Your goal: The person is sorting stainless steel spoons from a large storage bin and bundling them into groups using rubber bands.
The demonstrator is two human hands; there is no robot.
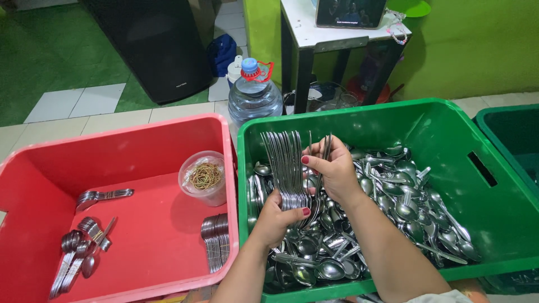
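A green crate [449, 120] holds a heap of loose steel spoons [404, 202]. My left hand [276, 217] grips the bowl ends of a stacked bundle of spoons [285, 163], whose handles fan upward. My right hand [335, 170] pinches two or three more spoon handles [325, 147] just right of the bundle, over the heap. A red crate [120, 140] on the left holds several bundled spoon stacks [216, 241] and a clear cup of rubber bands [205, 178].
Behind the crates stand a large water bottle [254, 92], a black speaker cabinet [151, 45] and a white table [306, 31] with a screen on it. A dark green crate [514, 134] sits at the far right. The wall is green.
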